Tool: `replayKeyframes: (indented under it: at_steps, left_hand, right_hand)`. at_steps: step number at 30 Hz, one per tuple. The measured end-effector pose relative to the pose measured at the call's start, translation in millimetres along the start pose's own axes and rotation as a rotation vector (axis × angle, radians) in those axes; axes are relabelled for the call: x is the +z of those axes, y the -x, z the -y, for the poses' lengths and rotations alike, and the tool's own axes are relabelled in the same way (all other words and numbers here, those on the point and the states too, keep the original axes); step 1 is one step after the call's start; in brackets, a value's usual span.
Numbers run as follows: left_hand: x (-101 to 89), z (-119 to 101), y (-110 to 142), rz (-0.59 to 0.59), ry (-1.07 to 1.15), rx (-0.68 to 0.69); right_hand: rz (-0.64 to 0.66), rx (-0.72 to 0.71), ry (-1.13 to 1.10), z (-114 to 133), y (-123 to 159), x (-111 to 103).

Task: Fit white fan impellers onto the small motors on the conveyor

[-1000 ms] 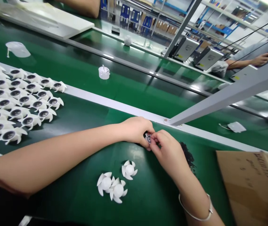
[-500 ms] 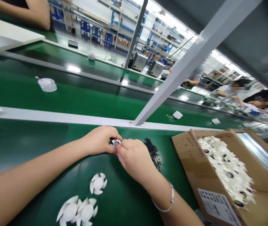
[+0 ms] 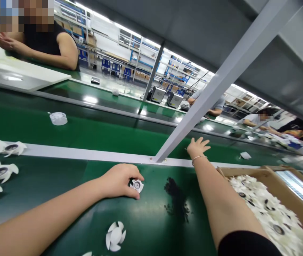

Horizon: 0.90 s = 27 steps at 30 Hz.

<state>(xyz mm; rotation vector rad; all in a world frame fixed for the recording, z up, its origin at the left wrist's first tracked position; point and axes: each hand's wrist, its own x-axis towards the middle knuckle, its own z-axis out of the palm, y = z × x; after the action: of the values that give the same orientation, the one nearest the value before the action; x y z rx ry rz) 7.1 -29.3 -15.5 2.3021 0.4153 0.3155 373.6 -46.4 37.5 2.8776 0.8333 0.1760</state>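
Observation:
My left hand [image 3: 123, 180] is curled round a small white fan wheel [image 3: 136, 185] at the table, its hub facing up between thumb and fingers. My right hand [image 3: 198, 147] reaches out over the green conveyor belt [image 3: 119, 137], fingers spread and nothing visibly gripped. A thin tip shows at its left edge; whatever lies beneath the hand is hidden. Nearer to me, another white fan wheel [image 3: 115, 236] lies on the green tabletop. To the right of my left hand is a pile of small black parts [image 3: 177, 199].
Several fan wheels [image 3: 0, 172] stand in rows at the left. A cardboard box [image 3: 281, 185] full of fan wheels is at the right. A slanted metal post [image 3: 183, 124] rises from the white rail. A clear round part [image 3: 58, 118] lies on the belt. Co-workers sit across the line.
My right hand has left the fan wheel and stretched forward over the belt, its fingers opening. My left hand keeps the fan wheel. The view has tilted up, showing more of the co-worker at left.

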Motion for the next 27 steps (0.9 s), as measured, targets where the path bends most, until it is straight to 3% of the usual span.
replayKeyframes:
  at_steps: [3, 7, 9, 12, 13, 15, 18, 20, 23, 27]
  left_hand:
    - [1.2, 0.7, -0.1, 0.002, -0.017, 0.008]
    - [3.4, 1.0, 0.0, -0.017, -0.031, 0.014]
    - [4.1, 0.2, 0.7, -0.04, -0.005, 0.038]
    - [1.6, -1.6, 0.2, -0.082, 0.117, -0.008]
    - [-0.1, -1.6, -0.7, -0.098, 0.187, -0.065]
    - [-3.9, -0.1, -3.3, -0.138, 0.359, -0.155]
    - [-7.5, 4.6, -6.2, -0.174, 0.566, -0.176]
    - [-8.3, 7.3, -5.9, -0.157, 0.629, -0.143]
    - [-9.9, 9.0, -2.9, -0.063, 0.632, -0.127]
    - [-15.7, 7.9, -2.2, 0.066, 0.532, -0.164]
  right_hand:
    - [0.037, 0.004, -0.026, 1.2, -8.7, 0.9]
    - [0.062, 0.013, -0.077, 5.6, -2.4, -20.8]
    - [0.058, 0.002, -0.109, 2.6, 18.4, -34.6]
    - [0.006, -0.086, -0.191, -11.8, 74.9, -46.1]
    - [-0.016, -0.154, -0.261, -17.6, 97.6, -46.0]
    - [-0.087, -0.409, -0.722, -25.9, 141.8, -39.8]
    - [0.047, -0.834, -1.085, -22.2, 191.4, -21.4]
    - [0.01, -1.037, -1.039, -10.7, 208.5, -9.8]
    - [-0.038, -1.226, -0.89, 5.7, 216.4, 1.2]
    - [0.01, -1.301, -0.832, 11.6, 219.4, 10.0]
